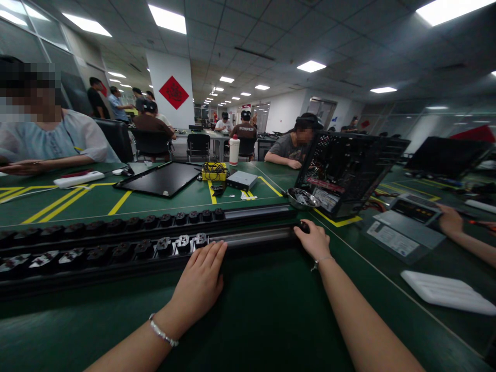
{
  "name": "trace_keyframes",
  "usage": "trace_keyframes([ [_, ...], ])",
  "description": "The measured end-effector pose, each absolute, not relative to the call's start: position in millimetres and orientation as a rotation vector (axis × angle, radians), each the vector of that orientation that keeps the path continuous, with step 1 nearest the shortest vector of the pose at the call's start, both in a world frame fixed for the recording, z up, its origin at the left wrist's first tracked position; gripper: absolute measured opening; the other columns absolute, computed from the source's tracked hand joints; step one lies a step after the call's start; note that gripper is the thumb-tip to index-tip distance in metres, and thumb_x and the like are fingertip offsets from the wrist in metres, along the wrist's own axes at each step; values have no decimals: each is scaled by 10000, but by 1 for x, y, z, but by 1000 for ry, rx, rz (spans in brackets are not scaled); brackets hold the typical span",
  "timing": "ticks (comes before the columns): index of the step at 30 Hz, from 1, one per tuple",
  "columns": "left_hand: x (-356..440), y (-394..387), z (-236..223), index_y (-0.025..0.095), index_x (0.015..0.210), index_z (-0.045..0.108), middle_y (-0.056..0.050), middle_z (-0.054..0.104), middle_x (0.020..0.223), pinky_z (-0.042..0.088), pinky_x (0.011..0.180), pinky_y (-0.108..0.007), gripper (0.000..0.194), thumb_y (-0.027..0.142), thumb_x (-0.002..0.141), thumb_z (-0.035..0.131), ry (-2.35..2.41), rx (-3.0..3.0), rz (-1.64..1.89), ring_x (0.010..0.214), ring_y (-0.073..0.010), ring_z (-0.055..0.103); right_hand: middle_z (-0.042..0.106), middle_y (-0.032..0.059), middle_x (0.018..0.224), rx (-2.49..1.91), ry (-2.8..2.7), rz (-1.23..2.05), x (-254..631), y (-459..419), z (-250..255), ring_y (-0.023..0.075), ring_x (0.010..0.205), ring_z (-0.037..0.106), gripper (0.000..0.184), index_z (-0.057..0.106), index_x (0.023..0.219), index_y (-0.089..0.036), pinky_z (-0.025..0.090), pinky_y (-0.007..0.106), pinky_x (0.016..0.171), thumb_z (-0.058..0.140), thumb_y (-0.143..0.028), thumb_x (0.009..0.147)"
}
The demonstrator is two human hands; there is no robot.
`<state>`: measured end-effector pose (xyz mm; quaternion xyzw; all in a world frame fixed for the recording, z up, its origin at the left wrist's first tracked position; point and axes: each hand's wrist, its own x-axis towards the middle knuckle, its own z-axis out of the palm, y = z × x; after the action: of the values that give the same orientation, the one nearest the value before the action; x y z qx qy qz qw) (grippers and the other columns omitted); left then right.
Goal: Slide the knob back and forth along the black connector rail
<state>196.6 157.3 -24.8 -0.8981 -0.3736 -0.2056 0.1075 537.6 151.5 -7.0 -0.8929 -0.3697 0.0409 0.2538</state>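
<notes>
Left hand [199,279] lies palm down, fingers straight and side by side, fingertips at the near rail [256,238] beside the last module [200,239] of its row. Right hand [315,242] pinches a black piece [305,226] at the rail's right end; whether the piece is loose cannot be told. Recommended, in judgement: steady the rail with the left, keep the piece square to it, leave the modules undisturbed. Bowl [304,206] stands just beyond the right hand.

Near rail [251,236] cropped left, bowl contents [304,196] indistinct; power-supply label [393,238] unreadable
</notes>
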Motion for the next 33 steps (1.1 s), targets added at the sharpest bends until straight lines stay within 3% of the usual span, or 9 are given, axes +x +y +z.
trace_keyframes([
  [33, 197, 157, -25, 179, 1395, 299, -75, 455, 1391, 333, 1054, -413, 635, 155, 777, 442, -1110, -2644, -602, 1265, -230, 412, 513, 87, 1115, -2406, -949, 92, 534, 148, -1, 293, 1068, 492, 470, 543, 1179, -304, 381, 397, 901, 452, -495, 759],
])
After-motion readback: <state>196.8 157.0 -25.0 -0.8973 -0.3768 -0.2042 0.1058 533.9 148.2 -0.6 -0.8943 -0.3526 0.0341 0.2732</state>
